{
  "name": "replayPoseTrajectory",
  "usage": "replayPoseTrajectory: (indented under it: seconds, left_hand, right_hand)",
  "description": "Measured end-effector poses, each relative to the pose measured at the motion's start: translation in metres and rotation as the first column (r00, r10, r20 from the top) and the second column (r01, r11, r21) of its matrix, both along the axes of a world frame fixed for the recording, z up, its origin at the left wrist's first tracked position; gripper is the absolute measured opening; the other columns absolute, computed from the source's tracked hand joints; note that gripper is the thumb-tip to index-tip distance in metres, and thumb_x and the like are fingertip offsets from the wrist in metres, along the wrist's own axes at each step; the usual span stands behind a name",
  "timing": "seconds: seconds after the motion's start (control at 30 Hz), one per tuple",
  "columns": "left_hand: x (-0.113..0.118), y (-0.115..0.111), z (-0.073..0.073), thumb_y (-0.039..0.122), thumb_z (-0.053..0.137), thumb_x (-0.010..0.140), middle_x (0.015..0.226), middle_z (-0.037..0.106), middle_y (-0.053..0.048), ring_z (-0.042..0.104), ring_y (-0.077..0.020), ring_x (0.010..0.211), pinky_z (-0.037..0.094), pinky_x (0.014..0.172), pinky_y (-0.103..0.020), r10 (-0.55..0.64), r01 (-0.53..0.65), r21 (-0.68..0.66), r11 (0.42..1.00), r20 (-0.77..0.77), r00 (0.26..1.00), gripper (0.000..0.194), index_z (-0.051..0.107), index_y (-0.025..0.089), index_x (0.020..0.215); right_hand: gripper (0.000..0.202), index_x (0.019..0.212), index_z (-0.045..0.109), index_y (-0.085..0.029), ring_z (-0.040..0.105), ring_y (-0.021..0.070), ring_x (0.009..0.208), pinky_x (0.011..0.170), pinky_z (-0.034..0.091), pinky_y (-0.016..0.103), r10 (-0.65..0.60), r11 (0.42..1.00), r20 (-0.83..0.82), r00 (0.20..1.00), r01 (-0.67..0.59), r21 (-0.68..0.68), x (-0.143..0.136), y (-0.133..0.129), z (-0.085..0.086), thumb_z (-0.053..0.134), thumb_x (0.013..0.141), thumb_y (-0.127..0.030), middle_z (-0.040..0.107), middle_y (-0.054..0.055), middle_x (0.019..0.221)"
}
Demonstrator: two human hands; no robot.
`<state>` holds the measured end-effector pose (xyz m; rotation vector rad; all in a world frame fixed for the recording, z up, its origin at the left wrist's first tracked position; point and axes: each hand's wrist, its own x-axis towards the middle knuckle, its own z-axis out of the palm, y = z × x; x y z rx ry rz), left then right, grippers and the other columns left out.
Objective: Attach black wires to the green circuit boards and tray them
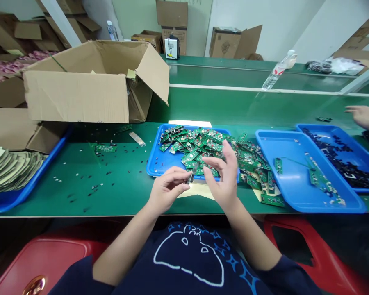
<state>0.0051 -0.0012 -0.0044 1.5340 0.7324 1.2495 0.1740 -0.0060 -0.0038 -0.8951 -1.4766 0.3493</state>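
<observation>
My left hand (pixel 169 188) pinches a small circuit board (pixel 190 178) between thumb and fingers, seen nearly edge-on above the table's front part. To its right, my right hand (pixel 223 176) is raised with thumb and fingers apart and nothing visible in it. Just beyond both hands lies a blue tray (pixel 152 164) heaped with green circuit boards (pixel 199 143). More loose boards (pixel 249 159) spill over its right side onto the table. A pale sheet of paper (pixel 199 189) lies partly under the tray, below my hands.
A second blue tray (pixel 290 192) holds a few boards; behind it another blue tray (pixel 301 127) holds black parts (pixel 341 153). Another person's hand (pixel 364 116) reaches in there. At left are a large cardboard box (pixel 76 98), stacked cards (pixel 12 172) and scattered bits. A bottle (pixel 273 76) stands behind.
</observation>
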Motion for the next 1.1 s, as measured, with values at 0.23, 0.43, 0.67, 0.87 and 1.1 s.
replayPoseTrajectory:
  seconds: [0.23,0.43,0.67,0.87,1.1]
  left_hand:
    - [-0.006,0.004,0.006,0.020,0.067,0.076,0.092,0.064,-0.007,0.061,-0.0153,0.083,0.053,0.072,-0.029,0.108,-0.018,0.360,0.933,-0.232,0.967,0.027,0.067,0.023,0.103]
    - [-0.004,0.004,0.010,0.021,0.063,0.080,0.091,0.064,-0.006,0.061,-0.0139,0.081,0.053,0.070,-0.026,0.127,0.025,0.432,0.901,-0.320,0.939,0.025,0.065,0.020,0.104]
    - [-0.007,0.011,0.004,0.024,0.062,0.081,0.090,0.063,-0.006,0.060,-0.0158,0.084,0.053,0.073,-0.030,0.365,-0.176,0.528,0.831,-0.278,0.889,0.024,0.062,0.019,0.105]
    - [-0.007,0.013,0.004,0.015,0.065,0.078,0.099,0.062,-0.006,0.060,-0.0162,0.091,0.053,0.083,-0.035,0.398,-0.089,0.711,0.697,-0.282,0.873,0.032,0.059,0.022,0.108]
    - [-0.004,0.011,0.004,0.017,0.066,0.077,0.095,0.064,-0.005,0.061,-0.0159,0.087,0.053,0.075,-0.030,0.356,-0.087,0.655,0.751,-0.290,0.889,0.032,0.061,0.024,0.108]
  right_hand:
    - [0.003,0.084,0.057,-0.020,0.061,0.0139,0.070,0.064,0.053,0.027,0.212,0.923,-0.062,0.975,-0.220,-0.315,0.002,-0.011,0.010,0.057,0.081,-0.020,0.062,0.002,0.077]
    - [0.010,0.072,0.055,-0.020,0.056,0.0132,0.064,0.060,0.049,0.027,0.189,0.965,0.101,0.977,-0.166,-0.201,0.000,-0.013,0.023,0.056,0.080,-0.014,0.059,0.001,0.069]
    - [0.020,0.101,0.062,-0.022,0.063,0.0151,0.077,0.070,0.053,0.032,0.397,0.859,-0.070,0.915,-0.397,-0.323,0.009,-0.013,0.011,0.055,0.082,-0.018,0.066,0.006,0.091]
    - [0.033,0.071,0.062,-0.016,0.060,0.0116,0.050,0.049,0.051,0.025,0.300,0.532,-0.556,0.775,-0.620,-0.577,0.003,-0.011,0.005,0.057,0.080,-0.048,0.064,0.002,0.061]
    - [0.028,0.065,0.055,-0.017,0.057,0.0092,0.049,0.051,0.048,0.023,0.305,0.406,-0.675,0.672,-0.733,-0.546,-0.005,-0.014,0.008,0.067,0.074,-0.040,0.061,-0.003,0.056]
